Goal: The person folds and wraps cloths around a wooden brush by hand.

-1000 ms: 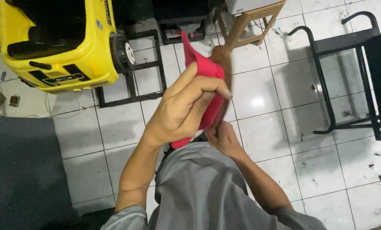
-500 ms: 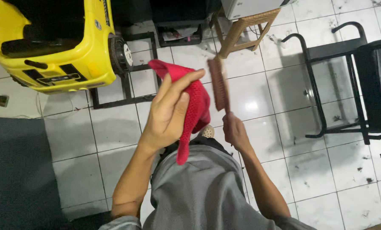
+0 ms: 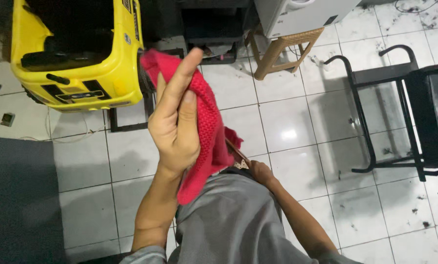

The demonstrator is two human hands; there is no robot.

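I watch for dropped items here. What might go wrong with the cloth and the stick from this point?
The left hand holds the red knitted cloth with its fingers mostly straight, so the hanging cloth might slip down onto the stained tile floor. The cloth also hides most of the brown stick in the right hand, so its knit might snag on the stick's unseen end.

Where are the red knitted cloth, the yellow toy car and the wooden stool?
red knitted cloth [image 3: 210,128]: head view, middle of the knit beside the raised hand.
yellow toy car [image 3: 106,73]: head view, its yellow side panel.
wooden stool [image 3: 277,46]: head view, its seat edge.
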